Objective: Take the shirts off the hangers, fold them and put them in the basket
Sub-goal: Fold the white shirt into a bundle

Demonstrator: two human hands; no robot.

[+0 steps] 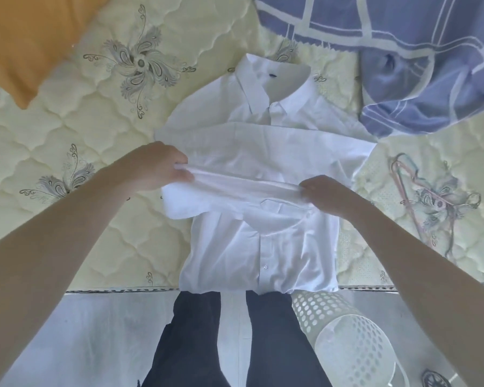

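Observation:
A white collared shirt lies face up on the quilted mattress, collar at the far end, sleeves folded across the chest. My left hand pinches a raised fold of the shirt at its left side. My right hand pinches the same fold at the right side. The fold is stretched between both hands above the shirt's middle. A pink hanger lies on the mattress to the right. The white perforated basket stands on the floor at the lower right, below the mattress edge.
An orange pillow lies at the far left. A blue checked cloth is bunched at the far right, close to the shirt's right shoulder. My legs in dark trousers stand against the mattress edge.

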